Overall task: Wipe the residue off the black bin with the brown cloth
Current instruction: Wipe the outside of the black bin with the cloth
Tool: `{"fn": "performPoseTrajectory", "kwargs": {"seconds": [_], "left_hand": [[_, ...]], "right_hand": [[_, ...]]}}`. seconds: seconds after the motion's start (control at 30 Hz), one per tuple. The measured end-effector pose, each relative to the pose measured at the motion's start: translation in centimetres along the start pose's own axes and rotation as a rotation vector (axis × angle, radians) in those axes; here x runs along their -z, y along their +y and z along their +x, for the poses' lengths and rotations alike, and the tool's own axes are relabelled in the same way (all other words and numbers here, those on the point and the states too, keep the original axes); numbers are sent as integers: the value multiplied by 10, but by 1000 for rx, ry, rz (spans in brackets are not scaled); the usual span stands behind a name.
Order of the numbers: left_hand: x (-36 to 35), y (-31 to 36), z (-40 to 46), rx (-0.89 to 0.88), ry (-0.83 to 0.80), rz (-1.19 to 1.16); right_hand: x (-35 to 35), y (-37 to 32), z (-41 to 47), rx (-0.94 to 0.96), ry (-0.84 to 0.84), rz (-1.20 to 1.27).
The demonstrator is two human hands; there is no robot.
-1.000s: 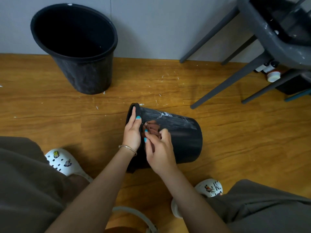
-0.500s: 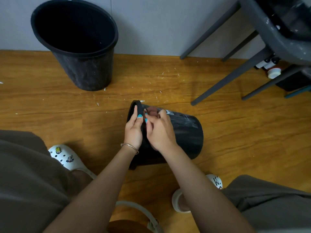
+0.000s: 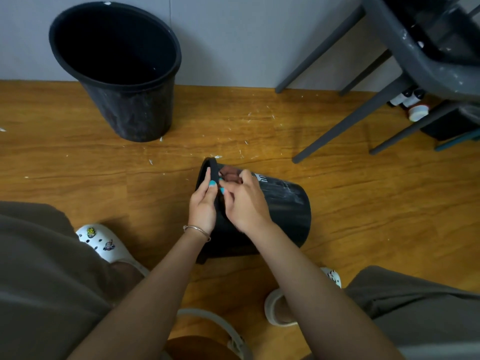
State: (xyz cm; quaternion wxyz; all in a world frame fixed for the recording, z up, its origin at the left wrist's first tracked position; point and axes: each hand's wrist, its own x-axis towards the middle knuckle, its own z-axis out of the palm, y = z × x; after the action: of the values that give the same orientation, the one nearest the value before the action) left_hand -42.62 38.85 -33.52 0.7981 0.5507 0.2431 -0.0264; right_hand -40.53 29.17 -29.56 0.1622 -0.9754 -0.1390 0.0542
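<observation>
A small black bin (image 3: 283, 211) lies on its side on the wooden floor between my feet, its mouth to the left. White smears streak its upper side. My left hand (image 3: 204, 203) grips the rim at the mouth. My right hand (image 3: 245, 201) holds a bunched brown cloth (image 3: 231, 175) against the bin's side just behind the rim; most of the cloth is hidden under my fingers.
A larger black bin (image 3: 130, 81) stands upright by the grey wall at the back left. Grey chair legs (image 3: 345, 126) slant across the right. Small bottles (image 3: 413, 105) sit under the chair. White flecks litter the floor (image 3: 78, 165). My white clogs (image 3: 104, 242) flank the bin.
My right hand has slid the cloth up the bin's side toward the rim and the top. The left hand has kept its grip on the rim.
</observation>
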Motion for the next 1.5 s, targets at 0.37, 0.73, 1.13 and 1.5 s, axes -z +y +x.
{"fn": "performPoseTrajectory", "kwargs": {"seconds": [0.37, 0.73, 1.13, 1.5], "left_hand": [[-2, 3, -7, -67, 37, 185], [-3, -3, -4, -85, 50, 195], [-6, -1, -8, -122, 78, 308], [-5, -3, -10, -157, 100, 367]], "right_hand": [[1, -6, 5, -51, 2, -90], [-3, -3, -37, -53, 43, -62], [0, 48, -44, -239, 135, -31], [-2, 43, -48, -130, 111, 4]]}}
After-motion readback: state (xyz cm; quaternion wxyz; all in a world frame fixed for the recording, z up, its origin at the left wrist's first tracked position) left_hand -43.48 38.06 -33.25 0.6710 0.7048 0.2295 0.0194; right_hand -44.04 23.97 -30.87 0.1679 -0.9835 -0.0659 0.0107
